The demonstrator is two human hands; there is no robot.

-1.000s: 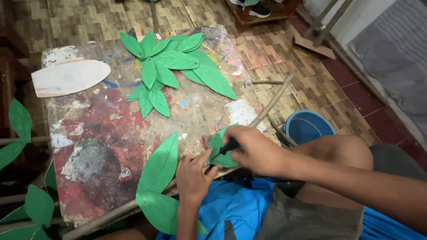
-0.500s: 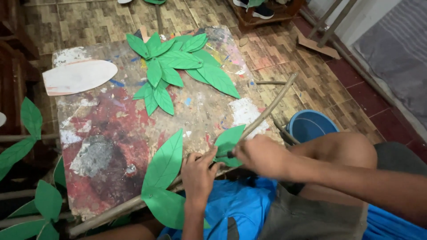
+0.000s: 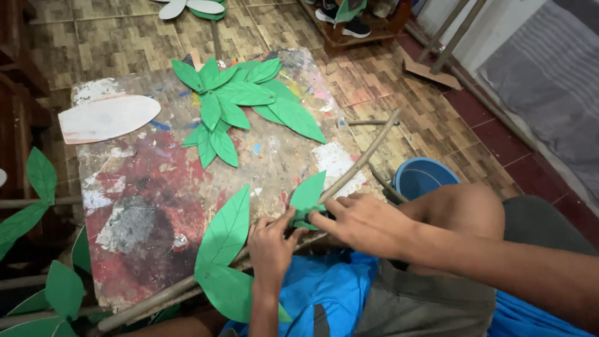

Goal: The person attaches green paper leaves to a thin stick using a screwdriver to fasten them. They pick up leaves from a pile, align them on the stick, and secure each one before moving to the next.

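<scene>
Seen from above, looking down at a paint-stained board on a tiled floor, with everything else placed relative to that board. Along the board's near edge, a long thin stick, running from the near left corner up toward the far right. Already on the stick, toward its near-left end: two large green paper leaves, one lying up across the board, the other hanging off the near edge. Further along the stick, near the middle of the near edge, a smaller green leaf standing up, its base pressed at the stick. Left hand at the near edge, fingers curled on the stick just beside that leaf's base. Right hand reaching in from the right, fingertips pinched together on the leaf's base against the stick; whether anything else sits in that pinch cannot be told. Judged from this: two leaves apparently fixed, a third being fastened, and the long far stretch of stick beyond it bare. At the board's far side, a cluster of loose green leaves, lying unattached. At the far left corner, a white leaf-shaped cutout. Off the right edge, a blue bucket on the floor. Off the left edge, more leafy sticks, seemingly finished, though only partly in view.
</scene>
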